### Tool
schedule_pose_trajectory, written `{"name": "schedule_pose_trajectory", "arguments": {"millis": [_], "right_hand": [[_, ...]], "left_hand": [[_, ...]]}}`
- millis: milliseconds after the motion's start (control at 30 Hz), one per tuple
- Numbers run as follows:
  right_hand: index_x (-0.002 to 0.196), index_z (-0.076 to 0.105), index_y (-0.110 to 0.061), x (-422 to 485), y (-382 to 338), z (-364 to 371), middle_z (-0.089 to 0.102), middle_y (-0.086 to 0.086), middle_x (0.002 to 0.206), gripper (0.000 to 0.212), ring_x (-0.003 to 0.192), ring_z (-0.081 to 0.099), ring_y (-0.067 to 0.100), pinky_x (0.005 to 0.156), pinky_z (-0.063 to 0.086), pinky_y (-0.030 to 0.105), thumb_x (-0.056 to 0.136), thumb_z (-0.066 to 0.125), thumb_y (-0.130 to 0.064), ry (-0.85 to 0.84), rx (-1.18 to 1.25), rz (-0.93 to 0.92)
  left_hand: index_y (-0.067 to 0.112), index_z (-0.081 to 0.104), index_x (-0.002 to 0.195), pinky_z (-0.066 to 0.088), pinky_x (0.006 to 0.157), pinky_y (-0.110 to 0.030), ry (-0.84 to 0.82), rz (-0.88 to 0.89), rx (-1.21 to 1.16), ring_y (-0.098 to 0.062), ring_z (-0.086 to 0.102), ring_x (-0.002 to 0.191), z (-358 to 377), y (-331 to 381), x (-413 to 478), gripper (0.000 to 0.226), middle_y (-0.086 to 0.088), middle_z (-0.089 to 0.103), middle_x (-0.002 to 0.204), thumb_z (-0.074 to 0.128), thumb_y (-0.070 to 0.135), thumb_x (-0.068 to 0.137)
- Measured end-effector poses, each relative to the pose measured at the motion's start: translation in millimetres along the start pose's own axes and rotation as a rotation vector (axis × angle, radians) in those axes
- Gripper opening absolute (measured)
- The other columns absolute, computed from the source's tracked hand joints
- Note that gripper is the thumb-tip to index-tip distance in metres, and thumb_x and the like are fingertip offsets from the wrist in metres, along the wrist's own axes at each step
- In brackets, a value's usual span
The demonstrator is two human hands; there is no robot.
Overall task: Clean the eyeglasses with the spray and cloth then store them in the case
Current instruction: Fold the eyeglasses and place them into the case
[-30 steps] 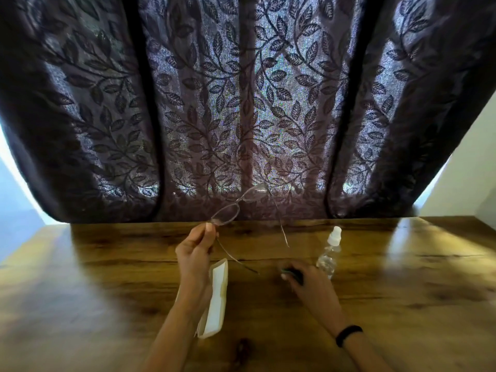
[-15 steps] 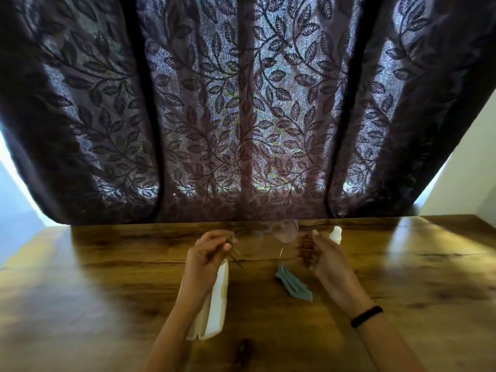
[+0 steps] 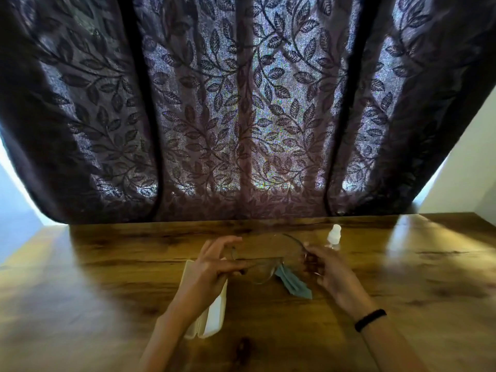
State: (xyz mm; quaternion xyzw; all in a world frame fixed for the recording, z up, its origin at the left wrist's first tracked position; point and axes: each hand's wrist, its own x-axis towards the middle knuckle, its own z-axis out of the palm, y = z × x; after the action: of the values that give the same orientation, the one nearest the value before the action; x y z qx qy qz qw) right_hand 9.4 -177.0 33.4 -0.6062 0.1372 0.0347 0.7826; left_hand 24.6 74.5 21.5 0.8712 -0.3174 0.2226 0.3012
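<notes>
Clear eyeglasses (image 3: pixel 261 275) are held just above the surface (image 3: pixel 402 277) | grip: left hand (image 3: pixel 209 267) and right hand (image 3: pixel 332 269) are each clamped on one end | risk: eyeglasses may be twisted by uneven pull; spray (image 3: pixel 334 233) at 1 o'clock may be toppled

The left hand (image 3: pixel 212 267) and right hand (image 3: pixel 331 269) are bare, as are both forearms. A narrow black band (image 3: pixel 370 320) circles the right wrist, perhaps a hair tie or a slim bracelet; motion blur hides which.

A dark leaf-patterned curtain (image 3: pixel 241 116) hangs behind the wooden counter (image 3: pixel 107 277); a white wall (image 3: pixel 467 167) stands at right.
</notes>
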Motion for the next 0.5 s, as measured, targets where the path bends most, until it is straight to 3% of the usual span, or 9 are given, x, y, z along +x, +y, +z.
{"name": "schedule_pose_trajectory", "arguments": {"millis": [133, 267, 367, 500], "right_hand": [[0.088, 0.061, -0.006, -4, 2, 2, 0.065, 0.009, 0.073, 0.009, 0.058, 0.064, 0.012, 0.058, 0.051, 0.027, 0.085, 0.06, -0.015, 0.021, -0.013, -0.016], [0.077, 0.062, -0.011, -7, 6, 5, 0.067, 0.006, 0.072, 0.008, 0.063, 0.063, 0.015, 0.061, 0.049, 0.029, 0.085, 0.06, -0.011, 0.07, 0.001, -0.038], [0.075, 0.061, -0.012, -9, 10, 7, 0.064, 0.006, 0.073, 0.009, 0.07, 0.059, 0.018, 0.065, 0.046, 0.031, 0.084, 0.061, -0.011, 0.086, -0.006, -0.05], [0.075, 0.066, -0.014, -9, 14, 8, 0.063, 0.005, 0.071, 0.011, 0.068, 0.055, 0.018, 0.064, 0.042, 0.03, 0.084, 0.061, -0.013, 0.094, -0.066, -0.089]], "left_hand": [[0.03, 0.071, 0.094, 0.047, 0.081, -0.025, 0.024, -0.004, 0.05, -0.009, 0.042, 0.107, 5, -4, -5, 0.04, 0.004, 0.048, 0.123, 0.072, -0.002, 0.07], [0.025, 0.071, 0.09, 0.037, 0.08, -0.018, 0.038, -0.096, -0.001, -0.007, 0.044, 0.095, 11, -8, -10, 0.02, 0.005, 0.045, 0.104, 0.069, 0.01, 0.077], [0.021, 0.067, 0.088, 0.04, 0.071, -0.013, -0.021, -0.167, -0.069, -0.003, 0.051, 0.084, 14, -10, -11, 0.01, 0.011, 0.047, 0.094, 0.066, 0.014, 0.081], [0.031, 0.062, 0.087, 0.044, 0.07, -0.009, -0.048, -0.206, -0.199, 0.001, 0.058, 0.083, 15, -11, -10, 0.018, 0.014, 0.06, 0.088, 0.064, 0.013, 0.083]]}}
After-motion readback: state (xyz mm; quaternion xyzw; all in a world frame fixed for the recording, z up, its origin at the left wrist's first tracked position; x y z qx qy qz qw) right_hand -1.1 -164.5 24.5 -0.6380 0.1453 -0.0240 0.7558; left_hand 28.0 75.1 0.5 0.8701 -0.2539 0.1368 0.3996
